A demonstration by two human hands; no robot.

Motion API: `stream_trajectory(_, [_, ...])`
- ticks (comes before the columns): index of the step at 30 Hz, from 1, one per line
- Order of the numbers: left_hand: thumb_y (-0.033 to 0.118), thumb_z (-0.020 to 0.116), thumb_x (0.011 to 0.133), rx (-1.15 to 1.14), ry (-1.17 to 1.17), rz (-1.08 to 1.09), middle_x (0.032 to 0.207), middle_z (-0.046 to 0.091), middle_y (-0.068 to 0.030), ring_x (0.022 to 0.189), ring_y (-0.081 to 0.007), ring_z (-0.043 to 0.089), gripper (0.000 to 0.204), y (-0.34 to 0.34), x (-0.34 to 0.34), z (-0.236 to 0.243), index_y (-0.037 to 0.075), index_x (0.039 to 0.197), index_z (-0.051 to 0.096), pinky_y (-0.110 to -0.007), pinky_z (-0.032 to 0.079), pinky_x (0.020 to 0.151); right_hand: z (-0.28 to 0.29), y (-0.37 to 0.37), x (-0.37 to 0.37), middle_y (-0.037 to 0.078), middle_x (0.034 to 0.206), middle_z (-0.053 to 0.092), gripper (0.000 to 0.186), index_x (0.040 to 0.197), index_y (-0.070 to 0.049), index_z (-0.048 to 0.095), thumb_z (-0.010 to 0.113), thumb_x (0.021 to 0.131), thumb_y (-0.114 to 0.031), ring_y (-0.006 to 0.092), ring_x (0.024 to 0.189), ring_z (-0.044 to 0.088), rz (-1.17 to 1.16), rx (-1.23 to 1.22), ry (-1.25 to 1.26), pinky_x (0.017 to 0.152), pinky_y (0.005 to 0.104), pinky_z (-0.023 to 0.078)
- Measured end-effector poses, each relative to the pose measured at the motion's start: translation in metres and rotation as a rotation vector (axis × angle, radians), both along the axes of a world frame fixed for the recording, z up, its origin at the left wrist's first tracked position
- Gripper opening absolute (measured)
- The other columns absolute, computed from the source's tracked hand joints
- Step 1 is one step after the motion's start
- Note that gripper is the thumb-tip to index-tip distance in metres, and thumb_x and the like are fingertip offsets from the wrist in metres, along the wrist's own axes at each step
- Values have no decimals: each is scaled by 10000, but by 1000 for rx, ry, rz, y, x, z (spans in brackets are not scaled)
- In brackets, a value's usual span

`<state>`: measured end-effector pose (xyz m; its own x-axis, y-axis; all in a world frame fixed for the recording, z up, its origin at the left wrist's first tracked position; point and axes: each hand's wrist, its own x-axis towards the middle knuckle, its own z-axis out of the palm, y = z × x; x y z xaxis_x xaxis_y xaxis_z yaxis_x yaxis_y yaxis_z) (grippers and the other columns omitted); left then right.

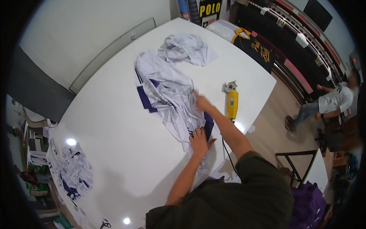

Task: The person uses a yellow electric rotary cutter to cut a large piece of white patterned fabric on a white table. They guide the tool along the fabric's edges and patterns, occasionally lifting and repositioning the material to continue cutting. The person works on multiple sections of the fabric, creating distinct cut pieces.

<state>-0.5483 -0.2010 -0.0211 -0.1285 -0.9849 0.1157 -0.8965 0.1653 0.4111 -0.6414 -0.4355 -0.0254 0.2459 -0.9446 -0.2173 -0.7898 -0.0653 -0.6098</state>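
Observation:
A white jersey fabric (164,86) with grey patterning, dark stripes and purple panels lies crumpled across the white table. My left hand (199,142) rests on its near end, fingers laid over the cloth and thumb stretched out to the side. Farther up, my right hand (203,103) is at the cloth's right edge; motion smears its fingers, so I cannot tell whether they grip it. To the right of that hand lies a yellow electric rotary cutter (232,103), its round blade end pointing away and its black cord running back toward me.
Another heap of white fabric (187,49) sits at the far side of the table (126,152). Fabric scraps (74,171) pile at the left edge, with scissors (105,223) near the front. A person (331,99) sits at right, by a large machine (289,34). Purple cloth (309,206) hangs lower right.

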Motion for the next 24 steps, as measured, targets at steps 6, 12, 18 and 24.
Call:
stream_trajectory(6, [11,550,873,156,207,218,1159,655,-270,1146,-441,603,391,82,149,-7,-48,1253,622,-536,433,1018,83,94,45,275,1023,714,446,1332,-58,603,510,896,-65,412,898,692,303,48,-347,867,470,536])
stream_trajectory(12, [77,408,1082,45,581,560,835,550,-44,743,-130,478,215,260,357,176,-10,1174,581,-302,418,679,197,193,44,205,999,704,300,1164,-63,696,641,869,-70,361,954,688,393,-197,-97,900,452,528])
stream_trajectory(18, [330,632,919,-158,150,283,794,567,-82,807,-199,538,352,381,405,361,-11,1007,610,-395,380,667,283,265,110,111,929,672,94,934,-50,602,677,877,-47,234,881,680,374,-478,-905,786,383,506])
stream_trajectory(24, [244,706,889,-764,-3,688,936,601,-99,891,-260,589,311,504,541,412,11,1073,614,-382,477,809,374,290,113,136,874,713,185,1012,-33,610,692,922,-172,269,914,742,1275,400,-373,729,341,523])
